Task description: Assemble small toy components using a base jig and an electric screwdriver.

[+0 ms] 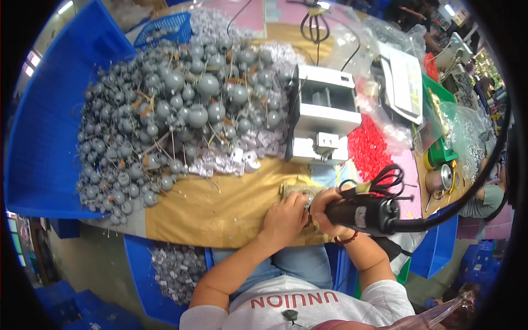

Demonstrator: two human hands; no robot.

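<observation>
On the tan-covered table edge, my two hands are close together in front of me. My right hand (325, 211) is wrapped around the front end of a black cylindrical corded tool (360, 215), which lies nearly level. Beside it, my left hand (286, 220) has its fingers bent and pressed together near the tool's tip. Whatever small piece those fingers hold is hidden by them. Just beyond the fingertips is a small worn block (297, 188). A bundled black cable (379, 181) shows above the tool.
Grey balls with thin stems (176, 104) are heaped at left against a large blue bin (47, 126). White pieces (234, 159) lie along the heap. A white-and-black machine (324, 110) stands ahead, with small red parts (368, 148) beside it. A thick black hose (467, 195) arcs right.
</observation>
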